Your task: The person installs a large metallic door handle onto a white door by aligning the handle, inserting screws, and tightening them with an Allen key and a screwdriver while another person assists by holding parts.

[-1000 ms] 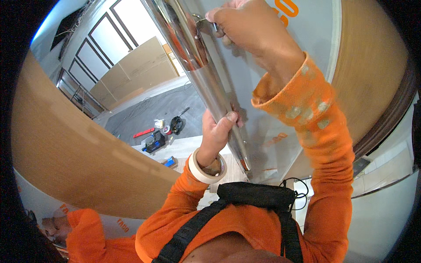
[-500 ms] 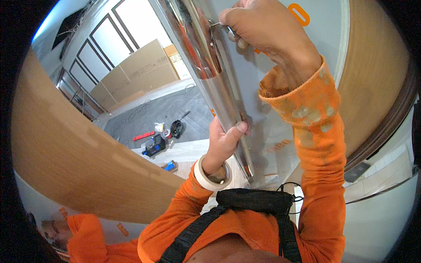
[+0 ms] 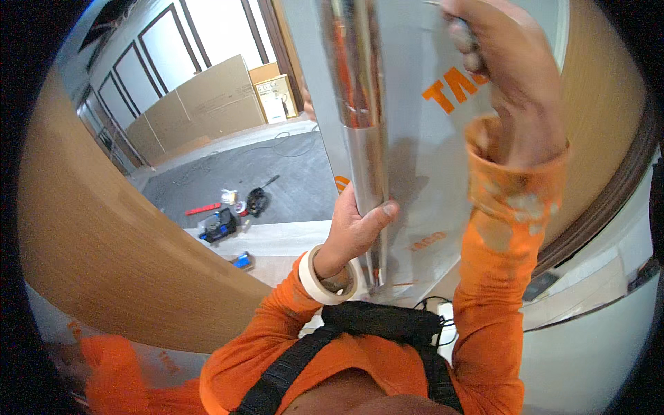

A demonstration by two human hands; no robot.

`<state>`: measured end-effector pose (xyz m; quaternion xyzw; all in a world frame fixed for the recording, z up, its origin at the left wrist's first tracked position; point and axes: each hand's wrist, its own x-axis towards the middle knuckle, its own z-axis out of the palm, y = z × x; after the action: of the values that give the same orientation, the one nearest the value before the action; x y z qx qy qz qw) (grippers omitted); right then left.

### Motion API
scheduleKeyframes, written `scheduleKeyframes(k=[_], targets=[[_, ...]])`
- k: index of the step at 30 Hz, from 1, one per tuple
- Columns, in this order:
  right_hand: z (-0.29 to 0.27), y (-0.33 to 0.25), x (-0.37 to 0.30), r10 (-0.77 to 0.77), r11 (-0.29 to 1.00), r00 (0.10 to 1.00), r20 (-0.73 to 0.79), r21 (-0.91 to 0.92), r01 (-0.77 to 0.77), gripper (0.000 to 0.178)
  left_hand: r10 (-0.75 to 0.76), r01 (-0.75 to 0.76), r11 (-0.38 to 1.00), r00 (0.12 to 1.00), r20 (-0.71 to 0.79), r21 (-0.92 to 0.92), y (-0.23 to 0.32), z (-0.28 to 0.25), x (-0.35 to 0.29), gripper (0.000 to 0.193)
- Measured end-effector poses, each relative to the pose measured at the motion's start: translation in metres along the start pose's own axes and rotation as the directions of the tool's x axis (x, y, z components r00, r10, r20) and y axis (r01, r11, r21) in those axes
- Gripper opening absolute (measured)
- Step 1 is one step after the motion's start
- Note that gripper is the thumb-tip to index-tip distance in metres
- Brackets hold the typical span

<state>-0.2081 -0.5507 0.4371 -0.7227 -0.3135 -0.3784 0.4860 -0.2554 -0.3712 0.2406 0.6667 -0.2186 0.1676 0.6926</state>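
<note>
My left hand [image 3: 357, 228] is wrapped round the lower part of a long tubular metal pull handle [image 3: 366, 155], thumb across its front. The handle is mirror-bright above and duller grey further down. It stands upright along a tall door panel [image 3: 422, 159] covered in grey film with orange print. A roll of cream tape [image 3: 315, 280] hangs round my left wrist. My right hand [image 3: 501, 62] is raised to the upper right, fingers curled, apart from the handle. A thin metal rod [image 3: 433, 3] pokes out from its fingers at the top edge; the rest is hidden.
Wood-veneer panels [image 3: 124, 235] curve in at left and right. Beyond the door lie a dark tool case [image 3: 220, 226], a red level [image 3: 203, 209] and a black tool [image 3: 257, 202] on grey flooring. Fingers [image 3: 308, 104] show at the panel's edge. An orange-clad figure [image 3: 124, 370] appears lower left.
My right hand has drawn away from the handle, moving right with the thin rod. My left hand keeps its hold. The handle stands more upright in view, and fingers now show at the door's edge.
</note>
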Motion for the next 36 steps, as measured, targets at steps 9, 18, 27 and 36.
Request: scheduleKeyframes(k=[9,18,27,36], targets=[[0.049,0.011,-0.035,0.272,0.882,0.962,0.025,0.392,-0.260,0.017,-0.084,0.086,0.996,0.994,0.063,-0.038,0.017,0.002,0.006,0.047],[0.065,0.006,-0.031,-0.043,0.998,0.972,-0.230,-0.055,0.032,0.014,-0.055,0.056,0.998,0.997,-0.050,0.024,0.018,0.006,0.006,0.032],[0.080,0.006,-0.034,-0.195,0.970,0.895,-0.402,-0.211,0.117,0.013,0.057,-0.060,0.998,0.994,-0.096,-0.034,0.006,0.007,0.002,0.017],[0.071,0.012,-0.032,-0.279,0.938,0.904,-0.323,-0.294,0.184,0.013,0.062,-0.070,0.988,0.996,-0.060,-0.135,0.010,0.014,0.001,0.015]])
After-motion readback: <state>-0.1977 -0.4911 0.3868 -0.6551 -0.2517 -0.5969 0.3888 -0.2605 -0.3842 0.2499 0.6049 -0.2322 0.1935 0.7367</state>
